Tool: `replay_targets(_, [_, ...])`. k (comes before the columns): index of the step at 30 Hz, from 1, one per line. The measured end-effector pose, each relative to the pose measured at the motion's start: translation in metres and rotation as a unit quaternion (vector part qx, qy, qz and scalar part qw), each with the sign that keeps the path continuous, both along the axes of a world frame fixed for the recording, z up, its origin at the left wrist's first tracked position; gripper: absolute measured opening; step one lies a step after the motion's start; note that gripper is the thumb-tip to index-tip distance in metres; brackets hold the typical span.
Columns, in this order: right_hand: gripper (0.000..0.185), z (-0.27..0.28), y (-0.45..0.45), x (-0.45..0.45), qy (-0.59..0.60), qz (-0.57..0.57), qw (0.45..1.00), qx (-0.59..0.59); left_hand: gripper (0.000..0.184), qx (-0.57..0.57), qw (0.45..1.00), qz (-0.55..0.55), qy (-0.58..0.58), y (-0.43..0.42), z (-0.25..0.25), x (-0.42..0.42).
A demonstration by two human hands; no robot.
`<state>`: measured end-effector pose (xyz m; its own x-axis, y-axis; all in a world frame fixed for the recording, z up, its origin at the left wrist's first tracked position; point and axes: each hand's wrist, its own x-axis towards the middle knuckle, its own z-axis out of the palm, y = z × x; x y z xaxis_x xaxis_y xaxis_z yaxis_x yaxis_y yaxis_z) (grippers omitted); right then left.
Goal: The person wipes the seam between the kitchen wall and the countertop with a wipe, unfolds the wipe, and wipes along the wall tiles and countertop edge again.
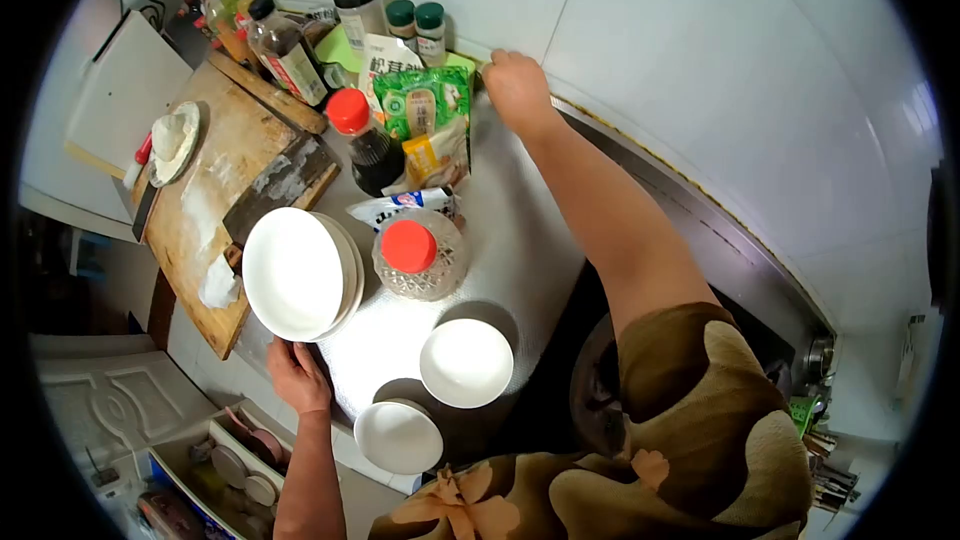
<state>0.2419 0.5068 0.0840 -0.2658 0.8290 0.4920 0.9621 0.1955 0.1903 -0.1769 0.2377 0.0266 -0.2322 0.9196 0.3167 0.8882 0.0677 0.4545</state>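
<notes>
My left hand (pixel 298 377) is at the front edge of a silvery mat (pixel 512 202), just below a tilted stack of white bowls (pixel 293 275). Its fingers are bent, and what they hold is hidden. At the wall, my right hand (pixel 517 90) rests by the mat's back edge with curled fingers, their tips out of sight. Two small white bowls (pixel 466 363) (pixel 398 437) stand on the near side. In the middle are a glass jar with a red lid (pixel 409 246), a dark bottle with a red cap (pixel 376 155) and a green packet (pixel 422 102).
A floured wooden board (pixel 200 210) with a cleaver (pixel 275 185) and a small plate (pixel 175 143) lies left. Sauce bottles (pixel 290 55) and lidded jars (pixel 360 10) line the back. A dark stove with a pan (pixel 596 385) is right; an open drawer (pixel 180 455) is lower left.
</notes>
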Motion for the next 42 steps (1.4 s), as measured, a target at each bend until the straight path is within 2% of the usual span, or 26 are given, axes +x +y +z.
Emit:
replay_targets(3, [0.01, -0.004, -0.016, 0.016, 0.014, -0.028, 0.999, -0.008, 0.028, 0.018, 0.999, -0.032, -0.034, 0.001, -0.004, -0.005])
replay_targets(6, [0.006, -0.001, -0.063, 0.056, -0.034, -0.061, 0.997, -0.032, 0.028, 0.02, 0.999, -0.019, -0.022, 0.002, 0.0, 0.0])
replay_targets(8, [0.007, -0.005, -0.114, 0.099, 0.02, -0.069, 0.997, 0.02, 0.035, 0.009, 1.0, -0.008, -0.017, 0.001, -0.004, -0.005])
replay_targets(10, [0.013, 0.001, -0.174, 0.142, 0.047, -0.097, 0.994, 0.026, 0.033, 0.009, 1.0, -0.006, -0.022, 0.001, -0.006, -0.004])
replay_targets(12, [0.021, 0.004, -0.234, 0.19, 0.051, -0.15, 0.987, 0.006, 0.033, -0.001, 1.0, 0.006, -0.013, 0.0, -0.007, -0.004])
replay_targets(18, [0.018, 0.003, -0.358, 0.295, 0.072, -0.342, 0.937, -0.007, 0.032, 0.019, 1.0, 0.01, 0.019, 0.001, 0.0, 0.005])
replay_targets(22, [0.018, -0.006, -0.341, 0.284, 0.081, -0.362, 0.929, 0.002, 0.031, 0.015, 0.998, 0.01, 0.056, 0.002, -0.003, 0.003])
replay_targets(24, [0.021, -0.014, -0.312, 0.259, 0.053, -0.302, 0.951, 0.036, 0.031, -0.003, 0.999, 0.013, 0.042, 0.003, 0.0, 0.006])
replay_targets(26, [0.016, -0.003, -0.274, 0.222, 0.105, -0.284, 0.953, -0.009, 0.03, -0.021, 0.999, 0.014, 0.031, 0.001, 0.002, 0.004])
replay_targets(28, [0.01, -0.008, -0.235, 0.19, 0.154, -0.195, 0.967, 0.059, 0.03, -0.029, 0.999, 0.011, 0.03, 0.003, 0.002, 0.002])
replay_targets(30, [0.006, -0.013, -0.192, 0.164, 0.173, -0.133, 0.973, 0.079, 0.029, -0.014, 0.999, 0.011, 0.033, 0.002, -0.002, -0.001])
replay_targets(32, [0.007, -0.017, -0.151, 0.136, 0.124, -0.116, 0.984, 0.054, 0.029, -0.001, 0.999, 0.007, 0.034, 0.002, -0.002, 0.002])
replay_targets(34, [0.007, -0.018, -0.114, 0.102, 0.129, -0.056, 0.986, 0.09, 0.029, -0.008, 1.0, -0.005, 0.028, 0.001, 0.006, 0.004])
replay_targets(36, [0.007, -0.018, -0.075, 0.069, 0.064, -0.123, 0.99, 0.021, 0.03, 0.005, 1.0, -0.005, -0.005, 0.002, -0.001, -0.001])
replay_targets(37, [0.007, -0.011, -0.066, 0.053, 0.074, -0.124, 0.989, 0.016, 0.031, 0.014, 0.999, -0.008, -0.039, 0.001, -0.005, -0.002])
replay_targets(42, [0.006, -0.004, -0.073, 0.059, 0.061, -0.123, 0.991, -0.006, 0.033, 0.032, 0.999, -0.024, -0.002, 0.0, -0.007, -0.005])
